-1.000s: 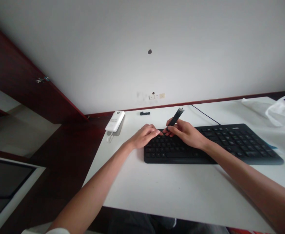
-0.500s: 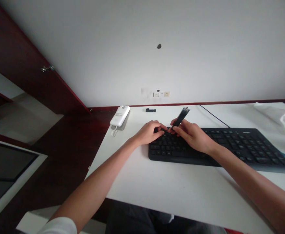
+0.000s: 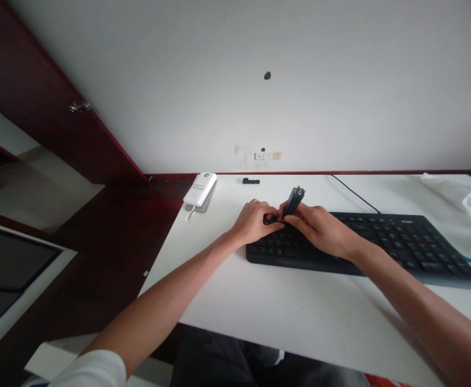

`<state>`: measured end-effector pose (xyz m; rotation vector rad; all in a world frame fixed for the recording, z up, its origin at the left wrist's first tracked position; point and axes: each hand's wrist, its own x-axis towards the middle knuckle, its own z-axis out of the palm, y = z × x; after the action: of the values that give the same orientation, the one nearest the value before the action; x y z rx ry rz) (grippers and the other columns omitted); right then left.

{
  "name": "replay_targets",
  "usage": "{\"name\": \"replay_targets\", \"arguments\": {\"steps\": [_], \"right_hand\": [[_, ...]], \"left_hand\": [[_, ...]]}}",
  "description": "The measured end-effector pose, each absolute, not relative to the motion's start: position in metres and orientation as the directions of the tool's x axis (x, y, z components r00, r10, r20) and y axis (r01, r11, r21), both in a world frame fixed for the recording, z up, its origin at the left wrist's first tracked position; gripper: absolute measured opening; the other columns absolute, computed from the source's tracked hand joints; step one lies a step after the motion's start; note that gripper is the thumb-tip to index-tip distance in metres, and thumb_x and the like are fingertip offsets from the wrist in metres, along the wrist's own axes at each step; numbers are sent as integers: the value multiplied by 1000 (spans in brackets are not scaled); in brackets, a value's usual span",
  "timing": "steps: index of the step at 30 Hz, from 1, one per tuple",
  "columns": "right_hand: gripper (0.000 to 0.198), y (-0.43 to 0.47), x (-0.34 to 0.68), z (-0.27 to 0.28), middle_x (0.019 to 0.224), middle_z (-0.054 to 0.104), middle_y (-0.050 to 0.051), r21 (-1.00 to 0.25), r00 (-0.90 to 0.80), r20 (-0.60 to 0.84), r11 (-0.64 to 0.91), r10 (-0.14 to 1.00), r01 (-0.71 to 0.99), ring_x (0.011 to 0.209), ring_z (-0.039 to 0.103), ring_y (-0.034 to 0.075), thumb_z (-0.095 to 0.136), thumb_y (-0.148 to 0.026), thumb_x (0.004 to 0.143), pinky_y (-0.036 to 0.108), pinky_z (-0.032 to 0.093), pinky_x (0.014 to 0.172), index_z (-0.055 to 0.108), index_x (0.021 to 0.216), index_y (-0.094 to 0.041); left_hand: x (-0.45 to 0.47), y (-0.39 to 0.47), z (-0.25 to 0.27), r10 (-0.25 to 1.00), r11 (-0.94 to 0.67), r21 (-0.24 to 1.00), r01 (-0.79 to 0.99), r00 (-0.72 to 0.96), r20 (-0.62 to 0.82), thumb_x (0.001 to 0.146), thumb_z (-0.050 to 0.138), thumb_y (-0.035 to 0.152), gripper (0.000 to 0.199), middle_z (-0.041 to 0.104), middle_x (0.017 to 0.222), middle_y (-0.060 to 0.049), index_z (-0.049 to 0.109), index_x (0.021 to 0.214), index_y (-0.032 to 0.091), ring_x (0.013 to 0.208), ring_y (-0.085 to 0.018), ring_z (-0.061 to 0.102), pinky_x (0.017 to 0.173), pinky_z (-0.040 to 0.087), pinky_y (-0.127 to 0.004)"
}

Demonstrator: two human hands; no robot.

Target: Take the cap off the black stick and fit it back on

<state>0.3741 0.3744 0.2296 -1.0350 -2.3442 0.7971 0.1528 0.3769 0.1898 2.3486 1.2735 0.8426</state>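
Pale wall (image 3: 187,80), dark red door (image 3: 37,80), white table (image 3: 235,293), dark floor (image 3: 110,231)

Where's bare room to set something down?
Bare desk lies between the keyboard and front edge, left of the right forearm; another patch separates power bank from left hand. Crowded: keyboard's left half, under that and the right hand.

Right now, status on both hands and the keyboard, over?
Right hand gripping dark tool. Left hand beside it, at left end of keyboard. Hands hide some keys; black pieces lie apart, farther back.

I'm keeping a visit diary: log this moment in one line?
left hand: over keyboard | right hand: holding black object | table: white device, small black pieces
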Motion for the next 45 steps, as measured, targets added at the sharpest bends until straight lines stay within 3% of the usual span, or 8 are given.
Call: {"name": "replay_targets", "arguments": {"steps": [10, 25, 29, 32, 36, 39, 42, 45], "right_hand": [[33, 394, 392, 222, 124, 70, 7, -832, -697, 171, 481, 696, 276, 110, 65, 28, 52, -45, 102, 43, 49, 101, 65, 125, -25], [38, 398, 395, 214, 115, 73, 9, -928, -617, 161, 331, 770, 171, 101, 68, 26, 63, -51, 96, 40, 56, 84, 67, 122, -23], [43, 399, 394, 210, 118, 74, 10, -930, -440, 206, 315, 874, 190, 99, 71, 27, 67, -53, 94, 41, 57, 85, 68, 123, -21], [43, 397, 390, 212, 116, 76, 11, -907, -281, 273, 344, 920, 244, 106, 70, 29, 71, -54, 90, 45, 56, 96, 73, 117, -19], [48, 385, 375, 212, 117, 76, 12, -917, -317, 291, 357, 902, 175, 106, 72, 30, 72, -55, 89, 46, 58, 96, 74, 120, -19], [47, 377, 366, 211, 111, 78, 11, -890, -427, 289, 405, 857, 210, 100, 73, 30, 72, -56, 89, 45, 60, 91, 72, 120, -19], [38, 374, 366, 213, 109, 77, 10, -771, -525, 315, 536, 791, 345, 100, 72, 29, 70, -51, 92, 45, 58, 92, 74, 115, -21], [27, 378, 373, 218, 110, 75, 9, -649, -568, 340, 624, 750, 435, 98, 70, 27, 66, -44, 96, 43, 57, 90, 75, 111, -24]], "left_hand": [[158, 373, 188, 864, -504, 580, 641, 353, 360, 85, 80, 36, 15, 67, 78, -1, 82, 96, 27, 80, -19, 57, 80, 43, -32], [155, 374, 191, 854, -519, 586, 622, 399, 333, 83, 81, 36, 21, 67, 80, 0, 78, 101, 26, 81, -19, 57, 83, 45, -34], [155, 372, 194, 853, -523, 606, 599, 374, 365, 84, 80, 34, 31, 66, 85, 0, 73, 112, 24, 83, -18, 59, 85, 47, -35], [156, 368, 199, 834, -545, 599, 587, 311, 455, 85, 79, 33, 52, 66, 109, -5, 62, 133, 25, 102, -22, 61, 94, 50, -37], [159, 360, 207, 777, -619, 520, 588, 361, 516, 86, 79, 39, 80, 62, 134, -10, 39, 155, 29, 123, -26, 58, 108, 48, -43], [160, 359, 206, 765, -643, 528, 555, 429, 481, 94, 69, 37, 70, 65, 136, -9, 38, 156, 26, 121, -24, 63, 106, 52, -40], [156, 363, 203, 787, -616, 573, 540, 429, 442, 99, 59, 25, 45, 69, 135, -4, 54, 143, 29, 120, -21, 68, 105, 53, -35], [149, 369, 203, 837, -544, 609, 577, 322, 443, 101, 55, 27, 27, 76, 120, -3, 66, 126, 27, 108, -19, 72, 97, 53, -31]]}}
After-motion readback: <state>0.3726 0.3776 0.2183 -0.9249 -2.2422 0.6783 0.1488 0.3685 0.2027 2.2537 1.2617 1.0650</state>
